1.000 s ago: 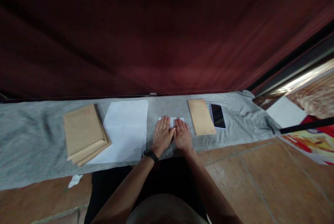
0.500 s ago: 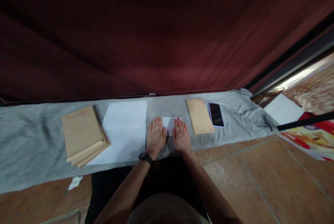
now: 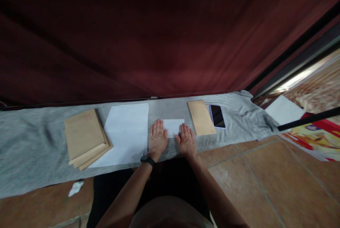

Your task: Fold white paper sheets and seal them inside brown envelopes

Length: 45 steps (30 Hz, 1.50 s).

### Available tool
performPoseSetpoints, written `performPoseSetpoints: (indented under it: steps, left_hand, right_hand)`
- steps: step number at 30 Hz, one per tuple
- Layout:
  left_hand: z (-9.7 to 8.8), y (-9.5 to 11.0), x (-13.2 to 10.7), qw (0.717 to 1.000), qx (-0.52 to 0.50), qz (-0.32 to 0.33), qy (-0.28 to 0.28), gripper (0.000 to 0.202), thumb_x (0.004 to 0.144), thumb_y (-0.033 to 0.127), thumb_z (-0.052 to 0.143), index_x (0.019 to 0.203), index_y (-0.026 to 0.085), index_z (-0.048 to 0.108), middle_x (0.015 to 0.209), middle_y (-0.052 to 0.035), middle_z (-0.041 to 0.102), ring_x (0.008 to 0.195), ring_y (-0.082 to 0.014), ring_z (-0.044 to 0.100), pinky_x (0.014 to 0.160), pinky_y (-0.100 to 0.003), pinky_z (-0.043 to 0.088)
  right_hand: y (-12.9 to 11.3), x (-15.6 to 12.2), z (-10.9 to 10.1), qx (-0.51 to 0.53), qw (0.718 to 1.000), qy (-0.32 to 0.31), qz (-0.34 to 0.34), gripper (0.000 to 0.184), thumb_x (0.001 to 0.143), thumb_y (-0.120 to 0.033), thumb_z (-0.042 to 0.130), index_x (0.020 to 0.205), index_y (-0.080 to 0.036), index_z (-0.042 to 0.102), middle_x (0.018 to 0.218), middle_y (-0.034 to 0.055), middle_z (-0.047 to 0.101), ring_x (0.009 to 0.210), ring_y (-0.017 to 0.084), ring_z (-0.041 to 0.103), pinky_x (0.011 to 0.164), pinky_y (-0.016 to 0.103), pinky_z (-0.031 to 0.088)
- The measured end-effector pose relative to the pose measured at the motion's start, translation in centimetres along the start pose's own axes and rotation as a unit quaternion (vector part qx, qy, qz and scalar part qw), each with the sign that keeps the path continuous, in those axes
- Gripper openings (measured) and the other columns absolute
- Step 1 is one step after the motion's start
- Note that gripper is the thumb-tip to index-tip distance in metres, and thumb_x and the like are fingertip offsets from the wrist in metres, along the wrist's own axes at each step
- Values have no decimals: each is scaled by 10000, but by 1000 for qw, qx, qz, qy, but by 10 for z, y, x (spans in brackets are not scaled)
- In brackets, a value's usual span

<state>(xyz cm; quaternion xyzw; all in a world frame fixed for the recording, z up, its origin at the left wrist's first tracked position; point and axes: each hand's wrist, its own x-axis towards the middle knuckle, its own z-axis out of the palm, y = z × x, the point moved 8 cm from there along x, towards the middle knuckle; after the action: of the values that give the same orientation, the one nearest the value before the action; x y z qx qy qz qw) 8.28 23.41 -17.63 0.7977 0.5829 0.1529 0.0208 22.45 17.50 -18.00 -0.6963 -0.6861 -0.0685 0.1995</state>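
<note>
A small folded sheet of white paper (image 3: pixel 173 127) lies flat on the grey cloth, its long side running left to right. My left hand (image 3: pixel 157 138) rests palm down over its left end, fingers stretched out, with a dark band on the wrist. Over the right end lies my right hand (image 3: pixel 187 140), also flat, fingers slightly spread. Left of my hands is a stack of large white paper sheets (image 3: pixel 129 128). Close to the right hand sits a small pile of brown envelopes (image 3: pixel 202 118).
More brown envelopes (image 3: pixel 83 134) lie fanned on the left edge of the white sheets. A phone (image 3: pixel 217 116) lies at the right. The grey cloth (image 3: pixel 29 143) ends at a dark red curtain (image 3: pixel 159 61) behind. A scrap of white paper (image 3: pixel 76 188) is on the tiled floor.
My right hand has slid rightward and a little toward me, so more of the folded paper shows between the hands. The left hand stays nearly in place.
</note>
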Motion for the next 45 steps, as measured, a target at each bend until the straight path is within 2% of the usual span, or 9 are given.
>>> performPoseSetpoints:
  steps: [4, 9, 14, 17, 19, 25, 32, 41, 45]
  left_hand:
    - [-2, -4, -3, 1000, -8, -8, 10, 595, 988, 278, 316, 1527, 26, 299, 1580, -187, 347, 1507, -278, 234, 1221, -527, 232]
    - [-10, -4, -9, 1000, -12, -10, 14, 577, 992, 241, 307, 1520, 9, 303, 1594, -195, 317, 1509, -281, 223, 1226, -497, 240]
    - [-8, 31, -25, 991, -39, 125, -34, 549, 1003, 252, 321, 1536, 122, 323, 1611, -95, 323, 1516, -221, 210, 1234, -444, 257]
    - [-3, 41, -33, 986, -26, 151, -58, 551, 992, 224, 319, 1532, 116, 333, 1608, -90, 329, 1514, -213, 213, 1245, -435, 225]
    - [-1, 39, -35, 988, -14, 137, -62, 560, 989, 232, 320, 1530, 92, 328, 1608, -111, 321, 1515, -220, 210, 1244, -437, 218]
    - [-1, 21, -38, 995, 0, 83, -47, 631, 998, 359, 338, 1532, 26, 284, 1600, -181, 304, 1512, -254, 217, 1235, -448, 227]
    - [-6, 13, -45, 999, -3, 26, -20, 686, 990, 408, 351, 1551, 37, 220, 1602, -203, 284, 1506, -286, 232, 1217, -493, 248]
    - [-6, 8, -47, 1000, -4, 6, -8, 698, 989, 418, 350, 1537, 3, 226, 1590, -232, 294, 1506, -301, 228, 1214, -511, 241]
    - [-5, 7, -47, 1000, -3, 2, -4, 702, 985, 420, 359, 1543, 16, 223, 1592, -222, 297, 1505, -298, 234, 1212, -508, 242]
  right_hand:
    - [6, -3, 1, 0, 1000, 11, 24, 596, 1047, -403, 339, 1530, -53, 328, 1527, 224, 425, 1421, 300, 401, 1148, 491, 329]
    - [8, -6, -2, 8, 999, 22, 47, 568, 1045, -360, 338, 1524, -55, 338, 1524, 223, 432, 1430, 307, 388, 1137, 503, 341]
    - [-4, -5, -4, 36, 999, -11, 9, 528, 1033, -284, 343, 1523, -88, 357, 1564, 170, 390, 1458, 273, 344, 1160, 483, 324]
    - [-16, -7, -1, 56, 996, -54, -40, 516, 1036, -303, 344, 1512, -110, 392, 1556, 134, 416, 1446, 251, 373, 1175, 452, 317]
    - [-16, -9, -1, 51, 996, -60, -46, 525, 1042, -351, 351, 1505, -111, 405, 1544, 132, 435, 1432, 252, 397, 1177, 448, 319]
    - [-4, -18, -9, 8, 999, -12, -46, 593, 1044, -413, 367, 1534, -81, 336, 1542, 177, 419, 1422, 270, 411, 1177, 456, 317]
    - [2, -23, -11, -1, 1000, 7, -26, 636, 1045, -436, 358, 1553, -61, 279, 1530, 217, 421, 1423, 303, 408, 1163, 500, 333]
    - [9, -33, -18, 13, 999, 30, -4, 643, 1045, -411, 363, 1560, -46, 242, 1553, 242, 368, 1443, 327, 369, 1141, 532, 364]
    - [-1, -32, -19, 23, 1000, 5, -17, 595, 1047, -377, 355, 1550, -68, 282, 1568, 210, 360, 1466, 299, 332, 1156, 514, 343]
